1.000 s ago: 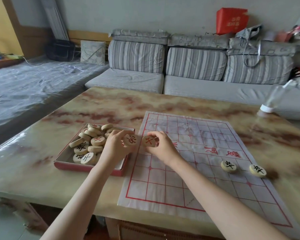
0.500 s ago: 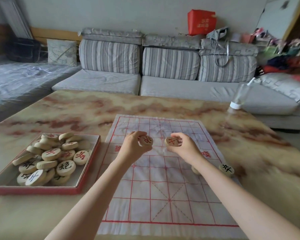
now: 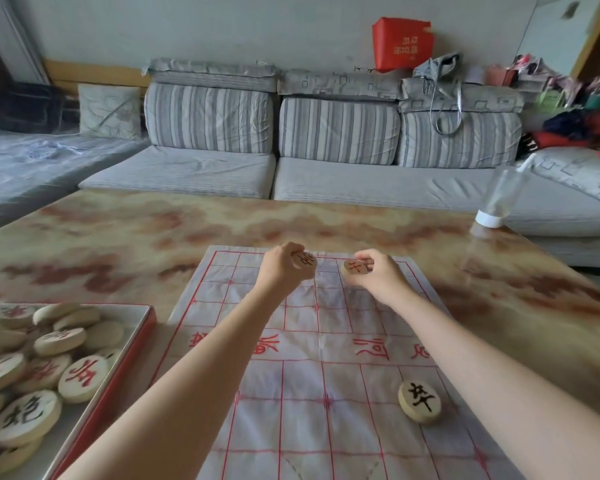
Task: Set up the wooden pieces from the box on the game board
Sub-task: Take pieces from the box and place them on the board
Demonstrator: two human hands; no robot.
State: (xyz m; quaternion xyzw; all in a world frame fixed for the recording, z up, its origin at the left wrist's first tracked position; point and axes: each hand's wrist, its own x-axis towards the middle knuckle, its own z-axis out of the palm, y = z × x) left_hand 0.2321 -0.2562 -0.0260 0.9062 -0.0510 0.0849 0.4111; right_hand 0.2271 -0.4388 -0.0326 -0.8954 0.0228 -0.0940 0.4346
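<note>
A white game board (image 3: 326, 341) with red grid lines lies on the marble table. My left hand (image 3: 281, 268) holds a round wooden piece (image 3: 305, 262) with a red character over the board's far rows. My right hand (image 3: 378, 275) pinches another red-marked wooden piece (image 3: 354, 268) just to the right of it, also near the far edge. A black-marked piece (image 3: 420, 400) lies flat on the near right part of the board. The red-rimmed box (image 3: 132, 351) at the left holds several more pieces (image 3: 45, 368).
The marble table (image 3: 118, 237) stretches beyond the board. A clear upturned bottle with a white cap (image 3: 497, 199) stands at the table's far right edge. A grey striped sofa (image 3: 326, 161) runs behind the table.
Both hands have carried their pieces farther out over the board toward its far edge. The camera has come closer, and the box sits lower left in view.
</note>
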